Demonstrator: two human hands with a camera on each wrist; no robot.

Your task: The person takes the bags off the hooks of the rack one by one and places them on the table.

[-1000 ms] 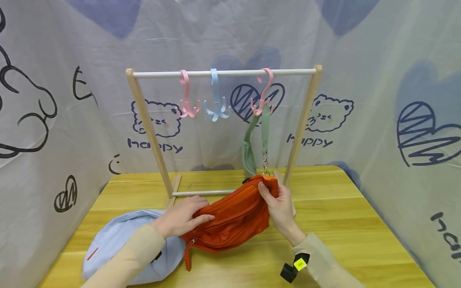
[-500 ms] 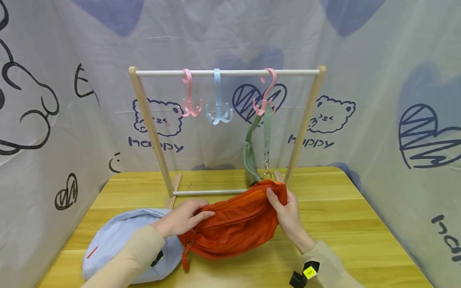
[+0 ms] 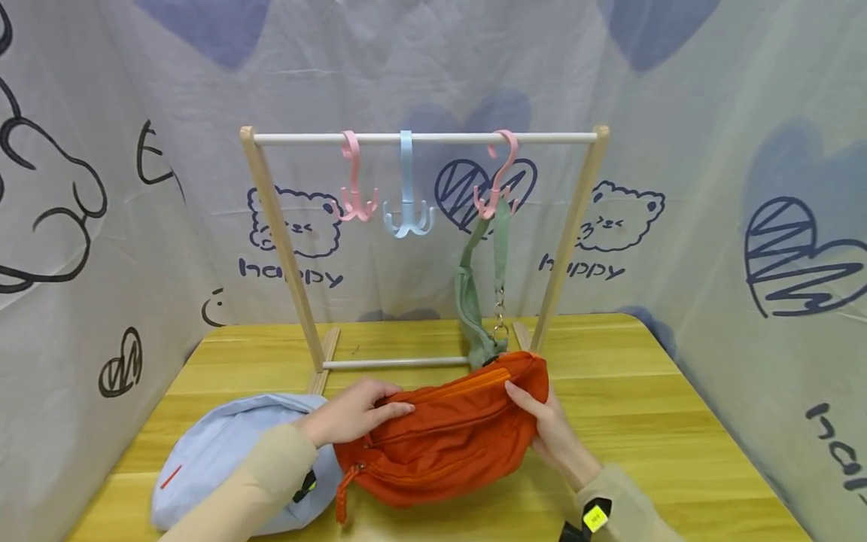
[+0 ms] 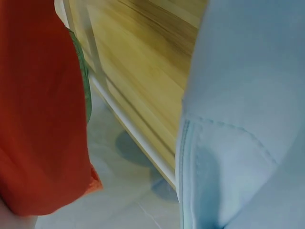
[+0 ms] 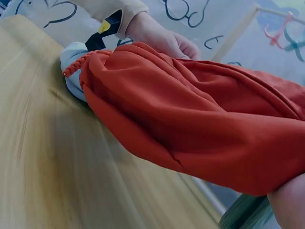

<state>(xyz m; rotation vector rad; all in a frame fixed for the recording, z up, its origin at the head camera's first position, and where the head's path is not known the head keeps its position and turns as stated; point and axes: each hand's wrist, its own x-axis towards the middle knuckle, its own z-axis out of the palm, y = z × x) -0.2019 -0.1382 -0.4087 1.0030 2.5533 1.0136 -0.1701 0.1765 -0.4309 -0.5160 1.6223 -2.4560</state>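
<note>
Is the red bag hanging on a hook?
No, off: the left hand and right hand hold the red bag below the hooks.

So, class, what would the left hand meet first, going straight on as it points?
The left hand would first meet the red bag it holds; beyond, perhaps the right hand, though depth is unclear.

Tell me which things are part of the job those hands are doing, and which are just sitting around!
Part of the job:
the red bag
the left hand and right hand, both holding it

Not being handled:
the pale blue bag, on the table
the green strap, hung on a pink hook
the blue hook
</note>
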